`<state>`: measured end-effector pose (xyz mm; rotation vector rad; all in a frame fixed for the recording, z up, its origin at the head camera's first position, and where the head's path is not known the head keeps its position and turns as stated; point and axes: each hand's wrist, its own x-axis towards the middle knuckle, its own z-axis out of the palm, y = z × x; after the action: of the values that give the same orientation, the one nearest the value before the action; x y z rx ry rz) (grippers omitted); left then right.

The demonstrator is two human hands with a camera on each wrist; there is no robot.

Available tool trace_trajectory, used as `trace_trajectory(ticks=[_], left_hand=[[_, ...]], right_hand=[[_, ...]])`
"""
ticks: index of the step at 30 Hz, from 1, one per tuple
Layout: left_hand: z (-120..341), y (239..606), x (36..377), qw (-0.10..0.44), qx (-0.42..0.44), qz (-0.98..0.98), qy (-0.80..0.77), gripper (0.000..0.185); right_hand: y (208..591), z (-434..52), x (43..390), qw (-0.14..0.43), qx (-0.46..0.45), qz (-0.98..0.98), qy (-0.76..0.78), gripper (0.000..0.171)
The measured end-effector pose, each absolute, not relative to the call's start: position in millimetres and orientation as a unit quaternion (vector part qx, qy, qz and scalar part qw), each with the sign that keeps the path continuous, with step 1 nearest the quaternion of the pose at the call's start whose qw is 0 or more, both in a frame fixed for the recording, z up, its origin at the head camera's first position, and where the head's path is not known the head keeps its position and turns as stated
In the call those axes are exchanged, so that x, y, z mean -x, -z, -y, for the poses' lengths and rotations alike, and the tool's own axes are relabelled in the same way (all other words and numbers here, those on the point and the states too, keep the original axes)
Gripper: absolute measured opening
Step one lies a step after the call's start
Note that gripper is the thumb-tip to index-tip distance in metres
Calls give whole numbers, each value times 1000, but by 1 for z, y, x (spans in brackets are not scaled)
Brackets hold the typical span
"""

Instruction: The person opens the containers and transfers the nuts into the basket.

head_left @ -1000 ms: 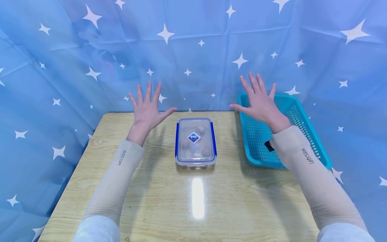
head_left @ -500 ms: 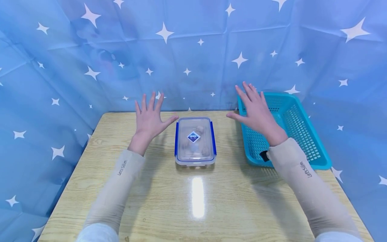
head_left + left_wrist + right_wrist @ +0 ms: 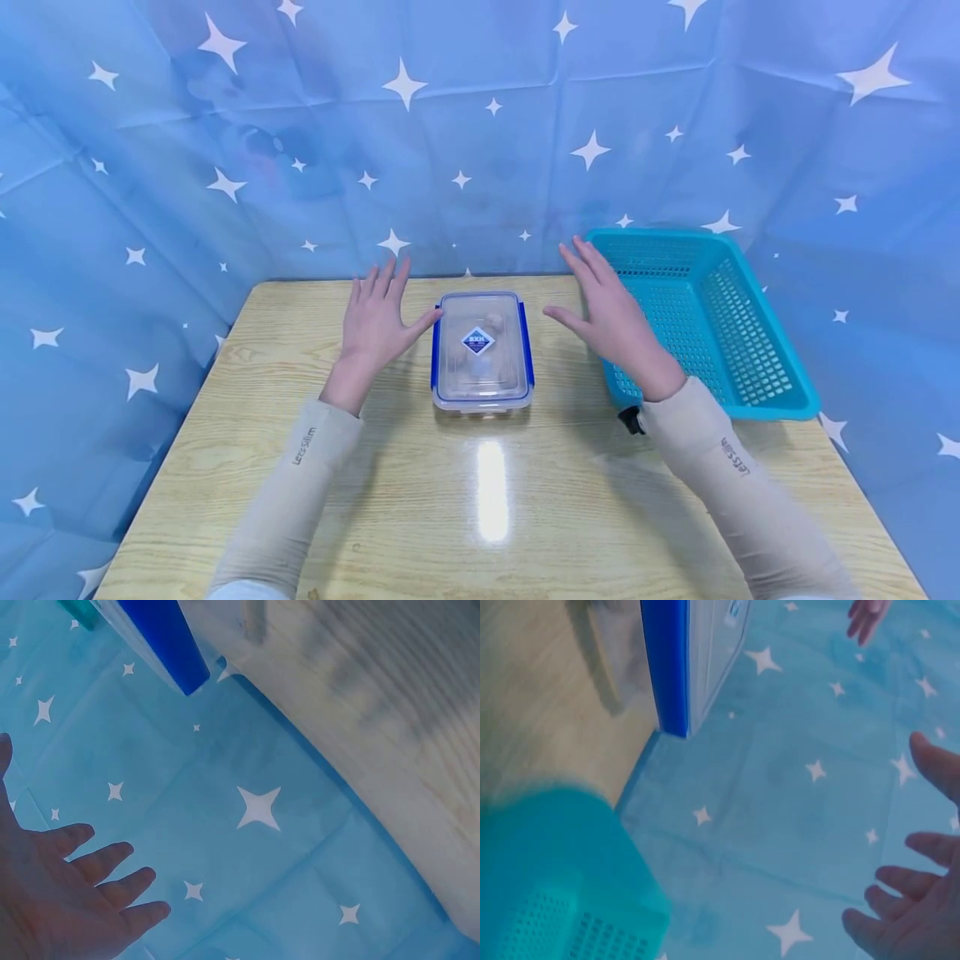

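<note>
A clear food storage container (image 3: 482,375) with a blue-edged lid and blue side clips sits on the table between my hands. My left hand (image 3: 375,325) is held over the table at its left, fingers extended and thumb tip overlapping the left clip in the head view. On the other side, my right hand (image 3: 611,321) hovers with spread thumb and straight fingers, apart from the container's right clip. Neither hand holds anything. The left wrist view shows the blue clip (image 3: 169,645) beyond the left fingers; the right wrist view shows the opposite clip (image 3: 667,667).
A teal perforated plastic basket (image 3: 780,358) stands at the right of the wooden table (image 3: 420,517), partly behind my right hand and forearm. A blue curtain (image 3: 480,133) with white stars hangs along the table's back and sides.
Both hands have come lower and nearer to the container, the right one moving left away from over the basket. Their fingers are less spread. Container and basket stay in place.
</note>
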<state>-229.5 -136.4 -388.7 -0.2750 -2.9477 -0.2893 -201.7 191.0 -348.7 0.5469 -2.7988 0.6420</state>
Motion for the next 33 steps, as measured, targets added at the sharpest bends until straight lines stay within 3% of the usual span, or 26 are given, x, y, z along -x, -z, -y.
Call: trace_trajectory(ticks=[17, 33], left_hand=[[127, 427, 203, 69, 74, 980, 174, 79], [124, 448, 192, 55, 69, 978, 187, 74]], right_hand=[[396, -155, 182, 91, -192, 935, -283, 72], [440, -150, 177, 57, -155, 931, -327, 64]])
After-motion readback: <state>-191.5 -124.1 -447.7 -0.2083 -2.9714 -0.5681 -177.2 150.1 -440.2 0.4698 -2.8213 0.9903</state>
